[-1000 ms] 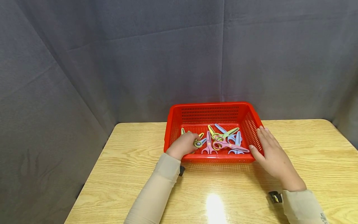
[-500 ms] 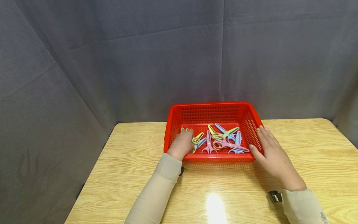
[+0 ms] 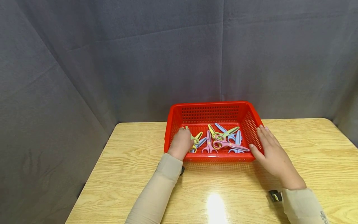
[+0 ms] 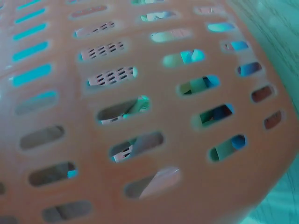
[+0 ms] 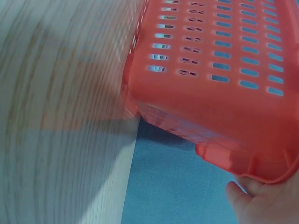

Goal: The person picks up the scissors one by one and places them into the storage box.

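My left hand (image 3: 181, 141) reaches into the left end of a red plastic basket (image 3: 212, 158), its fingers and thumb holding green-handled scissors (image 3: 193, 138). Part of these scissors is hidden under the hand. Yellow scissors (image 3: 199, 135) and blue scissors (image 3: 201, 142) lie just to the right. My right hand (image 3: 274, 160) holds the basket's right rim, thumb over the inner side and fingers along the outside. In the right wrist view, fingers (image 5: 240, 198) show beside the rim. The left wrist view is filled by the slotted basket wall (image 4: 180, 123), with the hand hidden behind it.
Pink scissors (image 3: 208, 143) lie mid-basket. Farther right is a pile with pink scissors (image 3: 230, 145), green scissors (image 3: 230, 133) and blue scissors (image 3: 238, 140). The basket stands on a wooden table (image 3: 126, 174), close to its far edge, with a grey curtain (image 3: 167, 62) behind.
My left hand has shifted slightly left and turned, and the green scissors have moved with it, showing more of their blade. The right hand and the basket stay in place.
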The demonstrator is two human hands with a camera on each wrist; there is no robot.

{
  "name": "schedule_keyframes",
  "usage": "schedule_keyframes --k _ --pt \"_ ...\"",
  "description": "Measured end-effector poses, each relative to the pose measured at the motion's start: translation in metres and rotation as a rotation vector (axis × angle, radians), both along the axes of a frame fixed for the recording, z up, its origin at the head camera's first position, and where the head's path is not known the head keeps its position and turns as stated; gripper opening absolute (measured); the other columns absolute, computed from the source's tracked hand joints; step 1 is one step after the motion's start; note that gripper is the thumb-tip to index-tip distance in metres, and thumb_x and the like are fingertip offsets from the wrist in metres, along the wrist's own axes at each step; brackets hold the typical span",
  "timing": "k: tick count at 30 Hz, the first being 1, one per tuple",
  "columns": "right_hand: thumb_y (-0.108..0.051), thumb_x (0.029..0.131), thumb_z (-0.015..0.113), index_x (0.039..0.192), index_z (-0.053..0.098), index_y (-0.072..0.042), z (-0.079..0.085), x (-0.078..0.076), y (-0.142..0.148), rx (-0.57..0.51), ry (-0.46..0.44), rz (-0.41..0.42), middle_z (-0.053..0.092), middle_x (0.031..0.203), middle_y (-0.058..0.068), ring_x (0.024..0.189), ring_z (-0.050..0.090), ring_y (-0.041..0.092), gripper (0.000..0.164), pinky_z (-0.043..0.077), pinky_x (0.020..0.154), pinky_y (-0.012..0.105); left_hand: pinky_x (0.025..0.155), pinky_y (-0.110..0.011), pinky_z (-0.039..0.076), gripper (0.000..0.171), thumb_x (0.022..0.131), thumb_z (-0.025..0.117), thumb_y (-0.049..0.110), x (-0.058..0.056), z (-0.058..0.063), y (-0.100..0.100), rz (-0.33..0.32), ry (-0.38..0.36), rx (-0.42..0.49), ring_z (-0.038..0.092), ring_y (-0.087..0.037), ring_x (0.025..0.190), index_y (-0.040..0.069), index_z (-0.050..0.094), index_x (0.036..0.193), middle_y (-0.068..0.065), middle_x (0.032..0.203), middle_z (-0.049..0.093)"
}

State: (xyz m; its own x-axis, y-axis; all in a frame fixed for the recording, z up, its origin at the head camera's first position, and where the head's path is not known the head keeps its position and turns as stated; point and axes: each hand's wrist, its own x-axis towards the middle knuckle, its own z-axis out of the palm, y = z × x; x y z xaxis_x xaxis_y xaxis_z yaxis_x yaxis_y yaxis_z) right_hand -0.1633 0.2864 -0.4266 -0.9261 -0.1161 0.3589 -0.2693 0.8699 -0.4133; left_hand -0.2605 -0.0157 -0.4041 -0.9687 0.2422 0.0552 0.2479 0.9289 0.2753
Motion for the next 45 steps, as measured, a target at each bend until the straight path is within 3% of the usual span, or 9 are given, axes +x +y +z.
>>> schedule_keyframes --k 6,16,21,24,31,40,45 --pt "-0.035 0.104 0.051 0.154 0.029 0.01 0.0003 -0.0014 -0.0003 -0.004 -0.001 0.001 0.028 0.159 0.033 0.151 0.018 0.045 0.071 0.009 0.125 0.046 0.066 -0.032 0.049 0.012 0.089 0.075 0.009 -0.0038 0.0002 -0.0007 -0.041 -0.018 -0.023 0.052 -0.019 0.067 0.002 0.071 0.081 -0.009 0.076 0.064" --pt "-0.035 0.104 0.052 0.154 0.029 0.011 -0.001 -0.0021 0.001 -0.003 0.0 0.002 0.027 0.159 0.032 0.151 0.019 0.045 0.072 0.008 0.125 0.045 0.063 -0.029 0.039 0.013 0.087 0.074 0.009 -0.0068 -0.002 -0.0017 -0.112 -0.127 -0.042 0.043 -0.017 0.065 0.005 0.069 0.076 -0.002 0.067 0.05" --pt "-0.035 0.104 0.052 0.154 0.029 0.01 -0.0002 -0.0013 0.0009 -0.003 -0.002 -0.002 0.028 0.159 0.032 0.151 0.018 0.045 0.071 0.009 0.125 0.046 0.079 -0.033 0.041 0.023 0.091 0.073 0.018 -0.006 -0.0016 -0.0008 -0.102 -0.131 -0.099 0.048 -0.019 0.067 0.007 0.067 0.071 -0.002 0.064 0.054" --pt "-0.035 0.104 0.052 0.154 0.029 0.01 -0.0005 -0.001 0.0008 -0.003 -0.007 -0.004 0.028 0.159 0.032 0.151 0.018 0.045 0.072 0.009 0.124 0.046 0.088 -0.039 0.043 0.026 0.093 0.073 0.026 -0.0042 -0.0017 -0.0006 -0.076 -0.144 -0.114 0.053 -0.022 0.074 0.007 0.069 0.075 -0.004 0.071 0.061" --pt "-0.035 0.104 0.052 0.154 0.029 0.01 -0.0005 0.0 0.0014 -0.008 -0.004 0.002 0.028 0.159 0.033 0.151 0.018 0.045 0.071 0.009 0.125 0.046 0.082 -0.037 0.047 0.025 0.093 0.073 0.029 -0.0026 -0.002 -0.0013 -0.069 -0.175 -0.103 0.051 -0.02 0.068 0.006 0.073 0.084 -0.005 0.073 0.064" --pt "-0.035 0.104 0.052 0.154 0.028 0.01 -0.0003 0.0009 0.0007 -0.011 -0.013 0.001 0.027 0.159 0.033 0.151 0.018 0.046 0.072 0.009 0.124 0.047 0.077 -0.037 0.049 0.027 0.093 0.072 0.029 0.0005 0.0001 -0.0013 -0.038 -0.201 -0.086 0.053 -0.022 0.073 0.003 0.076 0.098 -0.008 0.084 0.069" --pt "-0.035 0.104 0.052 0.154 0.028 0.01 -0.0003 0.0018 0.0017 -0.01 -0.016 -0.002 0.027 0.159 0.033 0.151 0.018 0.046 0.072 0.008 0.124 0.047 0.071 -0.037 0.049 0.023 0.093 0.071 0.026 0.0017 0.0001 -0.0001 -0.033 -0.199 -0.061 0.053 -0.023 0.073 0.004 0.074 0.092 -0.009 0.085 0.068"
